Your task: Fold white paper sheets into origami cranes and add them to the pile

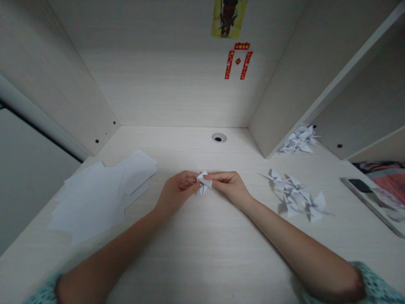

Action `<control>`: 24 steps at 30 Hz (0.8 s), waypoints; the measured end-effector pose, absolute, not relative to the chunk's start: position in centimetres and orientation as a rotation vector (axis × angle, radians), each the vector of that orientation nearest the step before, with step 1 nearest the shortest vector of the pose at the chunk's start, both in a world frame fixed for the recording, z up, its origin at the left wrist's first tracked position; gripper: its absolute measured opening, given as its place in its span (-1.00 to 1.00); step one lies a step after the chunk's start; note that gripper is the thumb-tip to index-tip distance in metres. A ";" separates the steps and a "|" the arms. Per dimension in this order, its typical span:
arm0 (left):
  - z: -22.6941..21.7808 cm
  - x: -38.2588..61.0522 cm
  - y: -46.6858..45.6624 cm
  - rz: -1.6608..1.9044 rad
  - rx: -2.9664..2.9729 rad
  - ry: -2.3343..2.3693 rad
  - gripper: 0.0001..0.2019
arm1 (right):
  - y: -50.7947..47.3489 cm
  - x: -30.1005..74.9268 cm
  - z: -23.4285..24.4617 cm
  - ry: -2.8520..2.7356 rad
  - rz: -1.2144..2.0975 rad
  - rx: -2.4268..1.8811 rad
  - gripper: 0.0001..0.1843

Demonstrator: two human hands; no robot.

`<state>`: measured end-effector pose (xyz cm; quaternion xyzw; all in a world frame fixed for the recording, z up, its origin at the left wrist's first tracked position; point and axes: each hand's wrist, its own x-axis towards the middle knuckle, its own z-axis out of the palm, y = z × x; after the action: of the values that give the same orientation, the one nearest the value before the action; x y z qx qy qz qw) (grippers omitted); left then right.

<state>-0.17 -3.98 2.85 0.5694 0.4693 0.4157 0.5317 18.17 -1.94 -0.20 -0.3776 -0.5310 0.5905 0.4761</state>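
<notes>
Nearest to us are the teal patterned sleeves [379, 291], with two bare forearms reaching from them toward the middle of the pale desk [201, 263].

At the fingertips we find a small folded paper [205, 180], held between the two hands above the desk's middle; we cannot tell whether it touches the surface. It is plain white and layered, with a pointed corner at the top, slanting flaps across its body and a narrower, creased point hanging below. Our left hand [177, 189] pinches its left edge, the fingers curled behind and the thumb in front. Our right hand [231, 185] grips the other side between thumb and forefinger.

Farther out, beside the left forearm, we see loose white sheets [94, 201] overlapping in an uneven spread. Beyond the right wrist lies a cluster of folded paper pieces [292, 188], sharp-pointed and wing-like, and a heap of similar shapes [301, 138] sits behind it, near the upright divider [284, 84]. Toward the back we notice a round cable hole [219, 138].
</notes>
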 end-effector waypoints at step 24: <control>1.9 -0.2 -3.6 0.953 1.281 1.164 -0.76 | -2.4 17.3 0.4 -1.000 1.539 -0.953 -0.76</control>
<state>-0.24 -3.60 1.91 0.5413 0.4918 0.4028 0.5503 17.31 -2.43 0.38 -0.3959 -0.4155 0.6395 0.5115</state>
